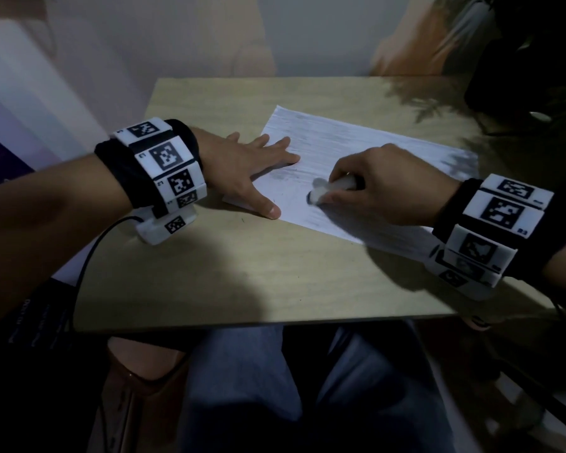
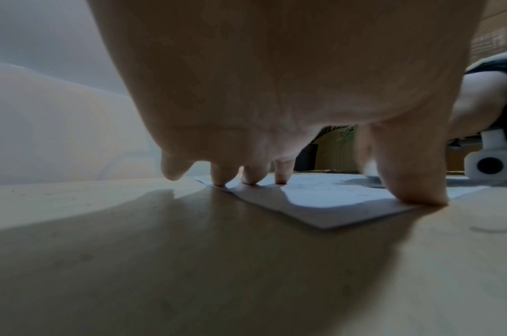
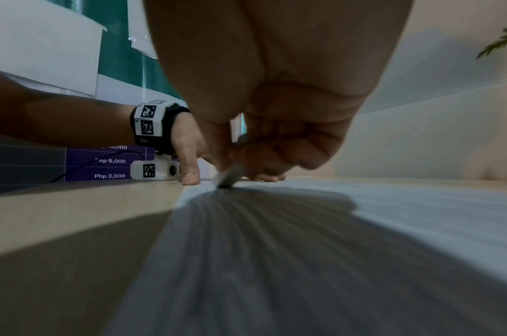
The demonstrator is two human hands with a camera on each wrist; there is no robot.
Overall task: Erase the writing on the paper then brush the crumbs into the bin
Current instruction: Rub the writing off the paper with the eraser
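A white lined sheet of paper [image 1: 356, 152] lies slanted on the wooden table [image 1: 242, 273]. My left hand [image 1: 252, 168] lies flat with spread fingers, pressing the paper's left corner; in the left wrist view its fingertips [image 2: 251, 179] touch the paper [image 2: 327, 195]. My right hand [image 1: 373, 188] grips a white eraser [image 1: 324, 191] and holds its dark, smudged tip on the paper near the left hand's thumb. In the right wrist view the eraser [image 3: 230, 178] touches the paper [image 3: 390, 216], blurred by motion. No bin shows in any view.
A dark plant pot [image 1: 530, 60] with green leaves stands at the table's far right corner. A wall runs behind the table. A purple printed board [image 3: 108, 163] stands to the left. My knees [image 1: 275, 387] sit under the near table edge.
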